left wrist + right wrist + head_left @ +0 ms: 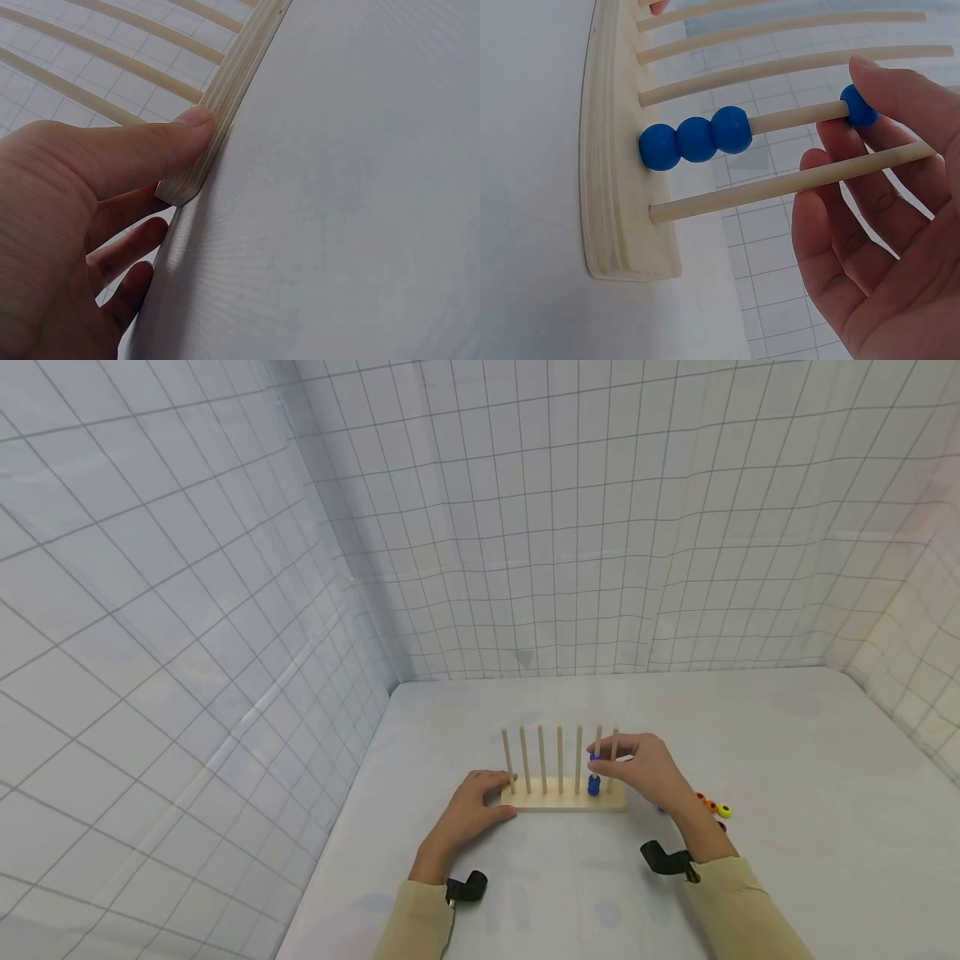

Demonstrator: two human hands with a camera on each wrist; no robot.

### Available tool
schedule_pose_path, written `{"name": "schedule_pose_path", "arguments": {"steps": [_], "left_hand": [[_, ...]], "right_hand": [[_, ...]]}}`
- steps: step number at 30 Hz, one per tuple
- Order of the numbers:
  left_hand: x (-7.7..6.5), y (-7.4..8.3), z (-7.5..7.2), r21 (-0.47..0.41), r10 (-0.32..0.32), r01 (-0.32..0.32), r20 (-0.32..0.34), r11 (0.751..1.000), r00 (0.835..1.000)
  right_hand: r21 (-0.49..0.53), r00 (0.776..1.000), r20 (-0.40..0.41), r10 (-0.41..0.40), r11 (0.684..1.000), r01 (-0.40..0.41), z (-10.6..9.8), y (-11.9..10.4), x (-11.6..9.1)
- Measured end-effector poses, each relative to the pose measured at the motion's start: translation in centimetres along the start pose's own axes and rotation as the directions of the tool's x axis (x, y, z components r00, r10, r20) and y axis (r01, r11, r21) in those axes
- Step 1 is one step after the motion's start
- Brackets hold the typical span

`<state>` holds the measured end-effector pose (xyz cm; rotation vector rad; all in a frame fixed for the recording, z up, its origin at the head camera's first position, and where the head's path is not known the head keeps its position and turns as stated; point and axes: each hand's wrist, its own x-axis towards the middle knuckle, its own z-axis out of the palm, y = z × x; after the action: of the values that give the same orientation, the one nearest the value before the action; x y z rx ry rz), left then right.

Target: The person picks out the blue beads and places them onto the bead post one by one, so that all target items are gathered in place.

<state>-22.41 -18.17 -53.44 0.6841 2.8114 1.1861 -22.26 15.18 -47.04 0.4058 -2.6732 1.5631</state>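
Four round beads [697, 139], wooden peg [791, 121]

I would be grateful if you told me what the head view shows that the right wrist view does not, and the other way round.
Only the head view shows the loose beads lying on the white table and the person's tan sleeves.

Only the right wrist view lets one clearly count three blue beads stacked at the foot of a peg.

Both show the right hand pinching another blue bead higher up that peg, and the wooden base.
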Motion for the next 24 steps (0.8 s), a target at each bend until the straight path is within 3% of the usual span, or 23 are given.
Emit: {"name": "schedule_pose_path", "arguments": {"steps": [24], "left_hand": [[0.0, 0.0, 0.0, 0.004, 0.015, -0.015, -0.005, 1.0, 1.0]], "right_hand": [[-0.024, 0.999, 0.025, -0.03, 0.999, 0.031, 0.4, 1.2, -0.1]]}}
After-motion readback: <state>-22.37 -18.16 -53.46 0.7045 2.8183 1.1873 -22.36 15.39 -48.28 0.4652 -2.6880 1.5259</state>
